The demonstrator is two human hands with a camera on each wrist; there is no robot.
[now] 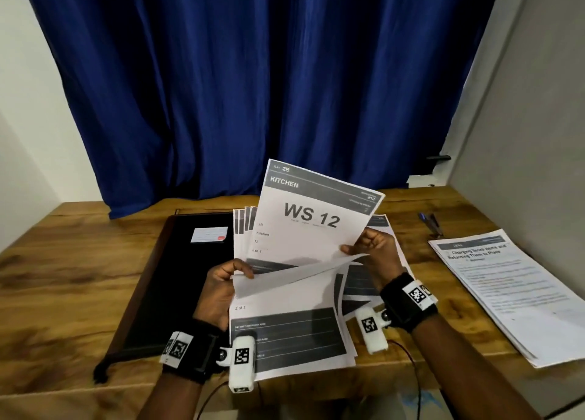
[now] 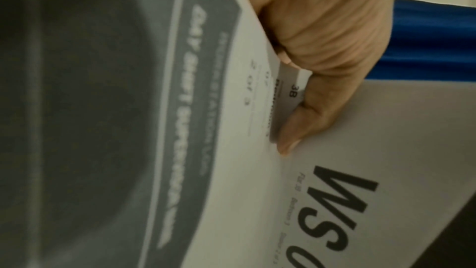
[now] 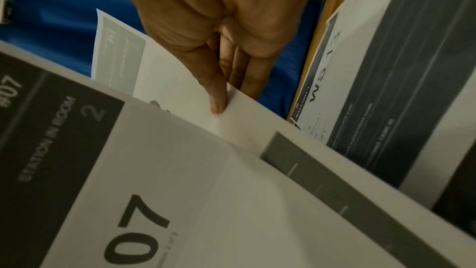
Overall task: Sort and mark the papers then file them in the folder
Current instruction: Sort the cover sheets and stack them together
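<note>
Wooden table (image 1: 95, 261), blue curtain (image 1: 253, 87) behind, pens (image 1: 430, 223) perhaps.

White sheet (image 1: 311, 226) with grey header band; black folder (image 1: 177, 277); deep blue curtain (image 1: 253, 87); wood-grain table (image 1: 63, 261)

Bare forearms, no sleeves. Black wristband (image 1: 408, 305) on each wrist, white tags printed with black square codes, white camera pod (image 1: 242, 364) beneath, thin dark cable trailing toward 6 o'clock.

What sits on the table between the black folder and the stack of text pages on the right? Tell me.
In the head view, the fanned sheets, gripped by the left hand and right hand, lie between the black folder and the text pages.
</note>
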